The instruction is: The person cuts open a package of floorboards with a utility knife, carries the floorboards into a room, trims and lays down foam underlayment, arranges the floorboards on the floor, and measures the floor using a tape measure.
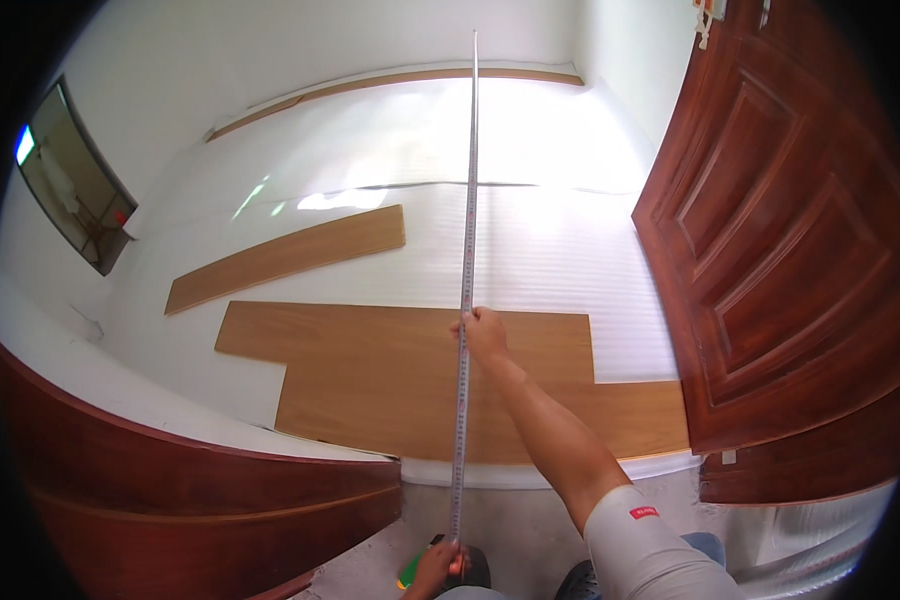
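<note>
A long steel tape measure [463,400] runs from the lower edge up the middle of the view, its blade drawn out toward the far wall. My right hand [485,336] is closed around the blade partway along, above the wood planks. At the lower edge my left hand [433,572] is closed at the near end of the tape, where a bit of orange shows; the tape's case is mostly hidden. Beneath the blade, several joined wood floor planks [390,365] lie in stepped rows. A loose plank [290,258] lies beyond them, to the left.
White foam underlay [550,250] covers the floor. Another plank strip [410,75] lies along the far wall. An open red-brown panelled door [770,230] stands at right, a dark wood panel [200,490] at near left. A mirror-like framed panel [75,180] is at left.
</note>
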Demonstrator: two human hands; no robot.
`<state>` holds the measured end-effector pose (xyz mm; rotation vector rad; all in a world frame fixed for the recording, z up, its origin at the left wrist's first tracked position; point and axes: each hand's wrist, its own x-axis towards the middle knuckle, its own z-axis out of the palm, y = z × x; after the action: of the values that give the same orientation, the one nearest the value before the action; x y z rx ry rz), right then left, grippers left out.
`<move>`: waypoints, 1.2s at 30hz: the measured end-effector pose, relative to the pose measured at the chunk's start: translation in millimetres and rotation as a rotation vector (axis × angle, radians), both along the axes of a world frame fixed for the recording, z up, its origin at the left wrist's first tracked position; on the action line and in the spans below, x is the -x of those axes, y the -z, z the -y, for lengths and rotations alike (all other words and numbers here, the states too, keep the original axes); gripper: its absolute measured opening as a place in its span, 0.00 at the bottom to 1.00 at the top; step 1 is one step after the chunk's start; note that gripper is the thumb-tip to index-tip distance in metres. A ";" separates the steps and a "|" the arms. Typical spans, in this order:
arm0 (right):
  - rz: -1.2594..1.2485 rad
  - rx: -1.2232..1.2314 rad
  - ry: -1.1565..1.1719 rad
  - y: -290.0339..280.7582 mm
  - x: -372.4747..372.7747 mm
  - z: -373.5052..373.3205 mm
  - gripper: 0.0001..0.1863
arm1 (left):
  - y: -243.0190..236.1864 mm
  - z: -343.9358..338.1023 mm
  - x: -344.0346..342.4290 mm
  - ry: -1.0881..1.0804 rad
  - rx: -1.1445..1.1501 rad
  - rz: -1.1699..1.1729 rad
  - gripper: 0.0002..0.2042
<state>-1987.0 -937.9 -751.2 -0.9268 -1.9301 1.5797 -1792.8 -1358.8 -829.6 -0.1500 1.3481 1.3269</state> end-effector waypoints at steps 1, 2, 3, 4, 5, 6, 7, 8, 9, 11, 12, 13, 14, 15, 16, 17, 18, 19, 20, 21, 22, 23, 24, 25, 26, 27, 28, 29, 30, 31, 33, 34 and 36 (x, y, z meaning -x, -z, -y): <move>-0.001 0.100 0.003 -13.9 22.6 -10.1 0.12 | 11.3 25.1 -13.9 0.004 0.007 0.002 0.19; -0.007 0.206 0.000 -25.5 42.2 -8.6 0.12 | 14.9 50.5 -21.9 0.088 0.127 -0.125 0.19; -0.015 0.213 0.000 -21.1 52.1 -6.3 0.12 | 17.6 68.0 -25.2 0.176 0.241 -0.255 0.19; -0.069 0.274 0.016 -13.4 59.3 -12.7 0.12 | 22.0 78.2 -27.5 0.271 0.344 -0.386 0.19; -0.127 0.341 0.020 -7.3 68.3 -16.0 0.12 | 28.1 90.8 -33.8 0.354 0.455 -0.519 0.19; -0.138 0.417 0.006 3.8 65.1 -12.0 0.12 | 56.2 82.7 -31.2 -0.030 0.334 -0.125 0.19; -0.103 0.388 -0.037 37.1 46.2 -20.7 0.13 | 50.0 44.4 -17.4 0.037 0.270 -0.221 0.18; -0.078 0.383 -0.110 57.0 34.8 -3.9 0.13 | 22.3 5.8 7.9 0.075 0.230 -0.328 0.17; -0.133 0.449 -0.106 76.5 23.6 15.4 0.13 | 28.3 -19.0 29.8 0.089 0.214 -0.401 0.16; -0.185 0.566 -0.143 99.3 8.0 66.1 0.14 | 49.6 -62.2 71.8 -0.029 0.187 -0.453 0.15; -0.180 0.601 -0.169 111.9 0.6 81.0 0.15 | 87.3 -77.6 97.7 -0.028 0.132 -0.569 0.14; -0.157 0.588 -0.136 139.6 -25.9 78.0 0.15 | 70.2 -119.4 110.0 -0.025 0.103 -0.404 0.14; -0.122 0.489 -0.169 154.1 -40.2 83.1 0.15 | 68.5 -141.0 127.1 0.011 0.131 -0.443 0.14; -0.087 0.391 -0.202 163.5 -50.1 85.1 0.15 | 70.0 -159.9 142.5 0.049 0.159 -0.483 0.14; -0.077 0.391 -0.187 171.2 -60.0 84.9 0.15 | 58.2 -181.7 150.8 0.012 0.164 -0.482 0.14; -0.048 0.462 -0.207 175.9 -68.5 86.2 0.14 | 46.5 -197.6 155.4 -0.023 0.170 -0.483 0.14; -0.033 0.534 -0.244 171.3 -66.1 89.8 0.14 | 44.3 -203.5 163.2 -0.024 0.174 -0.487 0.14; -0.037 0.536 -0.245 166.6 -65.4 92.9 0.14 | 42.0 -209.4 169.6 -0.072 0.118 -0.530 0.14; -0.021 0.545 -0.233 154.3 -60.9 102.3 0.12 | 42.8 -205.7 177.2 -0.126 0.071 -0.576 0.15; -0.003 0.547 -0.210 146.6 -59.0 105.3 0.11 | 45.3 -200.1 177.4 -0.125 0.073 -0.581 0.15; -0.007 0.550 -0.212 138.8 -55.5 107.1 0.11 | 47.1 -188.9 173.7 -0.036 0.129 -0.614 0.15; 0.028 0.452 -0.196 133.9 -53.2 105.6 0.10 | 52.3 -177.0 167.7 0.056 0.181 -0.644 0.15; 0.063 0.355 -0.186 129.2 -49.7 104.2 0.09 | 70.1 -149.2 153.6 0.112 0.201 -0.619 0.15; 0.062 0.354 -0.179 128.1 -45.9 99.8 0.09 | 88.5 -127.4 138.3 0.175 0.215 -0.587 0.15; 0.104 0.283 -0.095 140.4 -53.8 79.3 0.08 | 54.2 -121.9 98.8 0.398 0.264 -0.869 0.16; 0.121 0.224 -0.048 139.6 -49.0 72.3 0.08 | 33.4 -92.2 69.9 0.346 0.356 -0.734 0.18; 0.113 0.235 -0.062 128.7 -37.3 73.6 0.08 | 22.1 -49.9 46.5 0.292 0.369 -0.674 0.20; 0.084 0.320 -0.050 109.4 -19.7 81.9 0.09 | 18.7 1.9 27.7 0.344 0.440 -0.625 0.19; 0.062 0.400 -0.031 96.6 -8.0 86.9 0.09 | 30.1 59.3 -8.5 0.158 0.486 -0.652 0.19; 0.066 0.400 -0.030 98.6 -3.3 80.9 0.09 | 35.7 89.9 -27.5 0.129 0.522 -0.570 0.19; 0.096 0.265 -0.016 116.9 3.4 66.4 0.10 | 32.3 116.8 -45.7 0.145 0.591 -0.416 0.19; 0.100 0.267 -0.020 126.0 2.8 66.7 0.10 | 36.0 121.7 -47.2 0.154 0.602 -0.383 0.19; 0.173 0.077 -0.078 146.1 -0.5 74.9 0.12 | 43.7 121.7 -43.4 0.153 0.599 -0.351 0.19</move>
<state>-1986.5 -1012.7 -897.3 -1.0633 -2.0569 1.6775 -1749.4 -1480.5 -873.3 -0.2210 1.9907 0.8110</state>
